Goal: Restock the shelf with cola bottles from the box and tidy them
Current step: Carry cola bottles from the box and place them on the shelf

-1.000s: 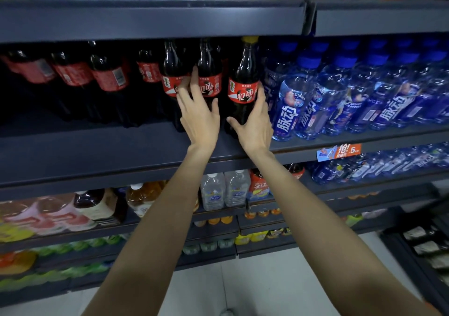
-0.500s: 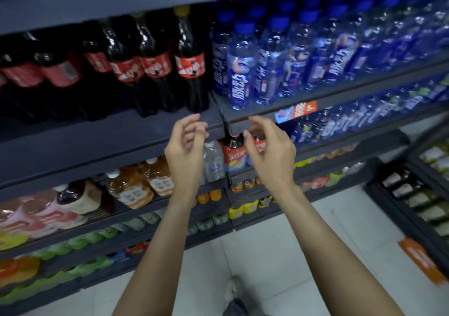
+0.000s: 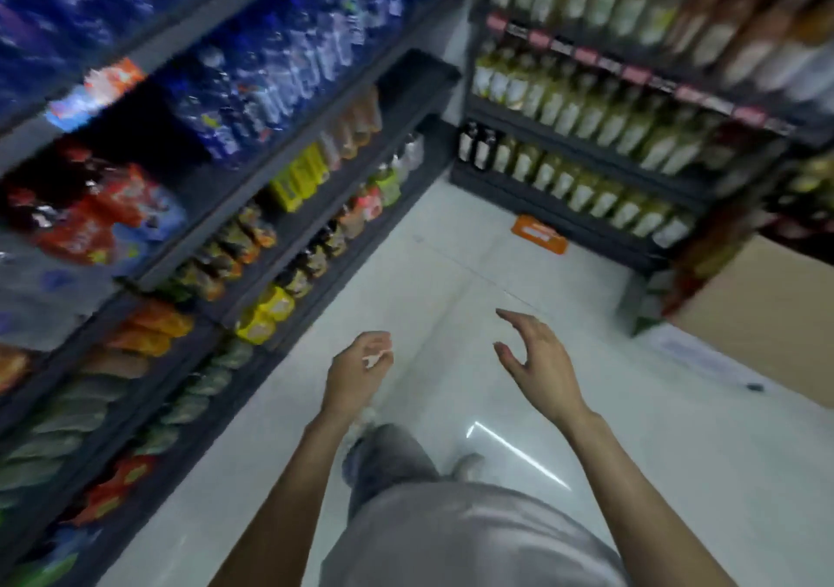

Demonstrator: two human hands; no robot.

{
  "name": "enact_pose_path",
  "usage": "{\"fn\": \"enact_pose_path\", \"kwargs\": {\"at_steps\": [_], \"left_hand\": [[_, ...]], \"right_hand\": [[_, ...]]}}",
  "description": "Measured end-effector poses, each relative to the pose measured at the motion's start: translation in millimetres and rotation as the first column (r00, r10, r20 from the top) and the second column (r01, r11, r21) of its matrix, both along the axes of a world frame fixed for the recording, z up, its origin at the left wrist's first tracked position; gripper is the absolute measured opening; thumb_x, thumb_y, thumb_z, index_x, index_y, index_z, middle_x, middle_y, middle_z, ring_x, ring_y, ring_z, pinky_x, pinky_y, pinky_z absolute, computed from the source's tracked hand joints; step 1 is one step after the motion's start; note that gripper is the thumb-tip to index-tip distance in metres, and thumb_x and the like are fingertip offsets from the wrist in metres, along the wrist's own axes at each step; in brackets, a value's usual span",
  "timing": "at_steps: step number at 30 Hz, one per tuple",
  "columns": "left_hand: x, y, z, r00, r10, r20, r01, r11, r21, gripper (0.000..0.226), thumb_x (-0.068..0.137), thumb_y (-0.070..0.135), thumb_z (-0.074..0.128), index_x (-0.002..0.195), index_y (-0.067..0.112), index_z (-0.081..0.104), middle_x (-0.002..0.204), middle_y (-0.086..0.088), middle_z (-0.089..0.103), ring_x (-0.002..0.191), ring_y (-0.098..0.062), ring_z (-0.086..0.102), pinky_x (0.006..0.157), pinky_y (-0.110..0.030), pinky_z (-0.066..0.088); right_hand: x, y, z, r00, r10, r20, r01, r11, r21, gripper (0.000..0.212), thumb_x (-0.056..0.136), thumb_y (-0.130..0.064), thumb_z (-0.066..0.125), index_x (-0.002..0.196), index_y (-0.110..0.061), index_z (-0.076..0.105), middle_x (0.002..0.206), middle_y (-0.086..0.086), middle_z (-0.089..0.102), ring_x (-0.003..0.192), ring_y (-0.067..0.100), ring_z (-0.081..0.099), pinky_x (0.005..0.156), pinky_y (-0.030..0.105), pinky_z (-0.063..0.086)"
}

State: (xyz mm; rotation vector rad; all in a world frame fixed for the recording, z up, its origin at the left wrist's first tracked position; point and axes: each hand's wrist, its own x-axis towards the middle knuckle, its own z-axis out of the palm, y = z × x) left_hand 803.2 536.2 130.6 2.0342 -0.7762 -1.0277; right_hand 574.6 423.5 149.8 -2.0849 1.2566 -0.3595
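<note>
Two empty hands hang over the pale floor (image 3: 451, 297): left hand (image 3: 359, 372) loosely curled, grip pinching nothing; right hand (image 3: 535, 358) with fingers spread. Blurred shelf (image 3: 289, 135) runs from 9 to 12 o'clock. Cardboard box (image 3: 762, 311) sits at 3 o'clock; no cola bottles can be made out.

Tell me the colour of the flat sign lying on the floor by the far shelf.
Orange, with blurred white markings: the floor sign, seen in the head view.
</note>
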Motion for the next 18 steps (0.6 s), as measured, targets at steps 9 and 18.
{"fn": "enact_pose_path", "kwargs": {"at_steps": [9,18], "left_hand": [[-166.4,-171.5,-57.7,0.89,-0.453,-0.056,0.454,0.867,0.207,0.026,0.089,0.003,0.059,0.115,0.004,0.062,0.11,-0.012,0.065,0.095,-0.019,0.06,0.069,-0.005,0.041],[-368.5,-382.5,-100.9,0.556,-0.83,0.046,0.775,0.538,0.33,0.027,0.088,0.016,0.057,0.114,0.02,0.061,0.11,0.002,0.068,0.101,-0.019,0.063,0.085,-0.027,0.047]], "right_hand": [[-243.0,-51.7,-41.8,0.865,-0.421,-0.273,0.501,0.725,0.472,0.046,0.089,-0.022,0.062,0.133,-0.016,0.049,0.128,0.01,0.058,0.113,0.026,0.056,0.094,0.032,0.042],[-444.8,-184.8,-44.8,0.68,-0.626,-0.382,0.732,0.55,0.402,0.034,0.092,-0.022,0.056,0.126,-0.019,0.056,0.116,0.002,0.064,0.099,0.019,0.061,0.085,0.031,0.046]]}}
